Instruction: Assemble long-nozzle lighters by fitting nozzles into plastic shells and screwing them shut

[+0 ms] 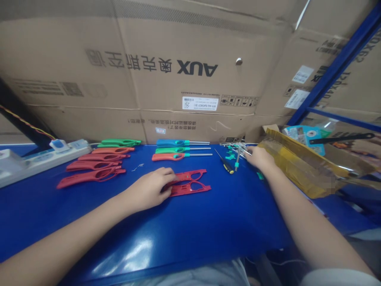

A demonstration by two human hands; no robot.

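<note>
My left hand (151, 188) rests on the blue table (208, 222), its fingers curled onto the near ends of two red plastic handle shells (192, 182) lying side by side. My right hand (259, 158) reaches to the back right and touches a pile of thin metal tubes and small teal parts (236, 150); its fingertips are hidden, so I cannot tell what they grip. A black-and-yellow screwdriver (225, 163) lies just left of that hand.
Three assembled lighters, blue (178, 142), green (178, 149) and orange (175, 156), lie in a row at the back. Several red, orange and green shells (98, 165) lie at the left beside a white power strip (41, 159). Cardboard boxes (178, 67) wall the back. A brown box (300, 167) stands at right.
</note>
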